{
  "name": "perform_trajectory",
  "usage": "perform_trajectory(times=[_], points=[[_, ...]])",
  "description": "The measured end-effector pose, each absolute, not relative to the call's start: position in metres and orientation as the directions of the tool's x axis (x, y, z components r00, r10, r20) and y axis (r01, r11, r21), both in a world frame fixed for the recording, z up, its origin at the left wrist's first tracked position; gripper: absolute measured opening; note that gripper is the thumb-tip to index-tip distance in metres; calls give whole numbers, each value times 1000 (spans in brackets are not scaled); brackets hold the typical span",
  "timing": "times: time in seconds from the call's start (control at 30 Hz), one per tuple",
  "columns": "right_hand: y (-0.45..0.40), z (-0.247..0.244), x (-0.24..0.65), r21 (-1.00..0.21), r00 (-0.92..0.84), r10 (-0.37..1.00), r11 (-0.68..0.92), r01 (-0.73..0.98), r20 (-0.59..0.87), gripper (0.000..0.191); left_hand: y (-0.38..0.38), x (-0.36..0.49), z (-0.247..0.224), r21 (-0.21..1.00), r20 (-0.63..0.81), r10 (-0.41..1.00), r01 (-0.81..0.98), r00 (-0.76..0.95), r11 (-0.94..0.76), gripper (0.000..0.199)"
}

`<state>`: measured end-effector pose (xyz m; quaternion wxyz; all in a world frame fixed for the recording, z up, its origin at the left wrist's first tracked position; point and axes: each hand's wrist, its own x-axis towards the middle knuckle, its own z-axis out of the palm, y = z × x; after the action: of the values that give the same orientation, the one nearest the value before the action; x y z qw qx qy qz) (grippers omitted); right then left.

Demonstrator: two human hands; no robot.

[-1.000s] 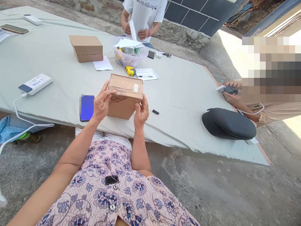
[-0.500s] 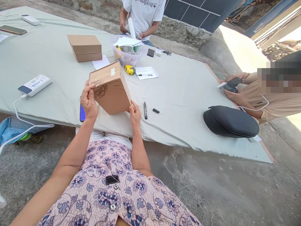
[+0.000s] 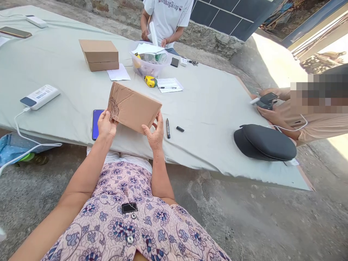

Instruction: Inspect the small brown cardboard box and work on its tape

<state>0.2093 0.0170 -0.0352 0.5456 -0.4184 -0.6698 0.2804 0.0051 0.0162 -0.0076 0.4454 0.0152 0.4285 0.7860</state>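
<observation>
A brown cardboard box is held up, tilted, above the near edge of the table, one broad face toward me. Dark scribbled lines mark its left end. My left hand grips the lower left corner, fingers partly hidden behind it. At the lower right corner my right hand holds on, thumb on the front and fingers behind. A phone with a blue screen lies on the table beside my left hand. To the right of my right hand are an uncapped black marker and its cap.
Another cardboard box, a plastic basket, a yellow tape measure and a paper with a pen stand farther back. A power bank lies left, a black case right. Two other people are at the table.
The box has been turned in my hands: its taped edge with the label is out of sight and a broad face shows. My right hand's thumb has moved onto that face.
</observation>
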Motion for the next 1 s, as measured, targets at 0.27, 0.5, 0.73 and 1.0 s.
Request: perform_trajectory(times=[0.27, 0.5, 0.73, 1.0], points=[[20, -38, 216, -700, -270, 821, 571, 430, 504, 122, 21, -6, -20, 668, -352, 739, -707, -575, -232, 11], [15, -33, 215, -790, -211, 855, 519, 328, 474, 110, 25, -10, -32, 773, -226, 766, -589, -601, -234, 8], [18, -40, 216, -915, 173, 910, 336, 223, 376, 80, 16, -10, -20, 890, 301, 691, -66, -657, -451, 36], [14, -28, 227, -889, 192, 870, 427, 169, 454, 81, -6, 31, 5, 733, 680, 630, 371, -374, -570, 41]])
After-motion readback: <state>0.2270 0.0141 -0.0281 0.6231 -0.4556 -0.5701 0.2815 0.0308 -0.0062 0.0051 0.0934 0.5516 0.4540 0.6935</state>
